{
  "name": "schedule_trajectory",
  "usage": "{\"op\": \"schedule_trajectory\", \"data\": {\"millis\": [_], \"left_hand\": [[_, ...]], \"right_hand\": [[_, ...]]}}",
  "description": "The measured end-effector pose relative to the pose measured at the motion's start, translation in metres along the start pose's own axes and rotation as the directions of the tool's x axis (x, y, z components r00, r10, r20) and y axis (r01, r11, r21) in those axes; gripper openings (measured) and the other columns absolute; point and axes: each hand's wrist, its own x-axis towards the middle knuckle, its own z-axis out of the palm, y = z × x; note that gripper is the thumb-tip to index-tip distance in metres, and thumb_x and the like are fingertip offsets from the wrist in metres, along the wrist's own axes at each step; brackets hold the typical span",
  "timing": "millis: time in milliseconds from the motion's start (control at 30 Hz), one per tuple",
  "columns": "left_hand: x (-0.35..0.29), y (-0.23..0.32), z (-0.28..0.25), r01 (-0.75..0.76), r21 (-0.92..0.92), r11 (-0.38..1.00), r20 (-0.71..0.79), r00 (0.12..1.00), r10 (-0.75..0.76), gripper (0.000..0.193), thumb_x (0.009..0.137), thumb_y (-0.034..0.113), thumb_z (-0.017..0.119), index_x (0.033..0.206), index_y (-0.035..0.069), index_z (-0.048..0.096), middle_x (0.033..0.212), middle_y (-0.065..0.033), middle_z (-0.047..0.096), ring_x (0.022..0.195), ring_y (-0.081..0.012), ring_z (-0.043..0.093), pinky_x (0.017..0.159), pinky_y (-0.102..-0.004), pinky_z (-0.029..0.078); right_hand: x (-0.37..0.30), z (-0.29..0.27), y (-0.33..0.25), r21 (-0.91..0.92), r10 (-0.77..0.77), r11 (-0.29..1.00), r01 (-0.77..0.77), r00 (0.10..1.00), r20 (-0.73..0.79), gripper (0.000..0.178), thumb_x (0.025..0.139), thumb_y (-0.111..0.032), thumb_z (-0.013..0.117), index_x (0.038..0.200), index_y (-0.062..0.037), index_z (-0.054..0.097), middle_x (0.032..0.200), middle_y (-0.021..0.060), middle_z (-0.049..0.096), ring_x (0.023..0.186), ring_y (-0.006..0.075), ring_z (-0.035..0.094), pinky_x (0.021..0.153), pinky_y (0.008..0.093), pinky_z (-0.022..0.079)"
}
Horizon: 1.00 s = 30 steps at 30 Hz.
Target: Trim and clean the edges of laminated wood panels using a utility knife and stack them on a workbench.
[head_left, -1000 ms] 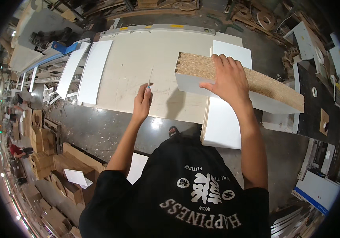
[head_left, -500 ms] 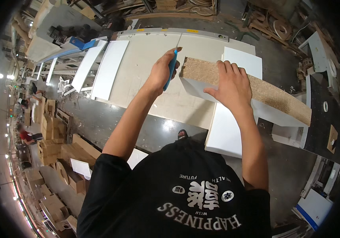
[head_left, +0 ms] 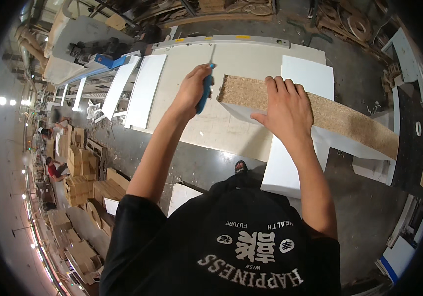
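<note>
My left hand (head_left: 190, 92) is closed around a blue-handled tool (head_left: 204, 96). Its thin metal shaft points away from me; the exact kind of tool I cannot make out. The tool is held apart from the near-left end of a thick white chipboard panel (head_left: 245, 92), which stands on edge with its raw brown edge upward. My right hand (head_left: 290, 109) grips this panel from above, fingers over the far side and thumb against the white near face. A loose strip or chipped bit shows at the panel's left end.
Under the panel is a pale worktable (head_left: 211, 129) with a long metal rail (head_left: 221, 40) at its far edge. White boards (head_left: 145, 91) lie at the left, another white board (head_left: 307, 74) behind the panel. Cardboard boxes (head_left: 81, 167) and a person (head_left: 55, 169) are farther left.
My left hand with the tool has moved a little to the left, away from the panel's end. The right hand keeps its grip. The whole view has turned slightly.
</note>
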Motion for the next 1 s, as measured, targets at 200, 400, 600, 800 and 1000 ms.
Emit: {"op": "schedule_trajectory", "data": {"millis": [200,400,600,800,1000], "left_hand": [[0.024,-0.009,0.018,-0.026,0.151,0.988,0.067,0.998,0.016,0.051,0.115,0.041,0.056,0.144,0.001,0.069,0.131,-0.0105,0.07,0.114,-0.0152,0.063,0.1,-0.0281,0.049],[0.026,-0.018,0.029,-0.136,0.315,0.939,0.017,0.99,0.137,0.054,0.116,0.046,0.051,0.147,0.004,0.066,0.142,-0.0183,0.069,0.134,-0.0247,0.061,0.115,-0.0354,0.043],[0.011,0.003,0.047,-0.046,0.64,0.767,-0.094,0.986,0.137,0.049,0.116,0.047,0.046,0.141,0.006,0.055,0.124,-0.0319,0.072,0.121,-0.0489,0.069,0.105,-0.0519,0.051],[0.003,0.007,0.06,-0.126,0.878,0.462,-0.026,0.951,0.309,0.038,0.113,0.04,0.049,0.128,0.005,0.052,0.094,-0.031,0.075,0.094,-0.0547,0.072,0.083,-0.064,0.056],[-0.006,0.002,0.012,-0.248,0.698,0.672,0.055,0.954,0.295,0.04,0.114,0.035,0.051,0.128,0.0,0.063,0.104,-0.0283,0.076,0.102,-0.05,0.072,0.088,-0.0581,0.055]], "right_hand": [[0.0,0.001,0.0,0.022,0.002,1.0,-0.002,1.0,0.012,0.078,0.075,-0.05,0.094,0.132,-0.0044,0.064,0.121,0.0061,0.069,0.117,0.0216,0.065,0.101,0.0364,0.049],[-0.002,0.004,0.004,0.048,-0.006,0.999,0.005,1.0,0.004,0.08,0.075,-0.05,0.094,0.133,-0.0042,0.064,0.121,0.0052,0.069,0.116,0.0211,0.065,0.1,0.0359,0.049],[0.0,0.004,0.005,0.054,-0.022,0.998,0.021,1.0,0.004,0.081,0.074,-0.049,0.095,0.134,-0.0046,0.064,0.121,0.0052,0.069,0.116,0.0216,0.065,0.101,0.0359,0.049],[0.002,0.003,0.001,0.031,-0.018,0.999,0.019,0.999,-0.027,0.084,0.072,-0.048,0.096,0.137,-0.0043,0.064,0.122,0.0062,0.069,0.116,0.0235,0.065,0.103,0.0378,0.048],[0.0,0.0,-0.001,0.007,0.01,1.0,-0.01,1.0,0.0,0.087,0.072,-0.047,0.096,0.139,-0.0038,0.063,0.123,0.0082,0.069,0.116,0.0248,0.065,0.104,0.0387,0.048]]}}
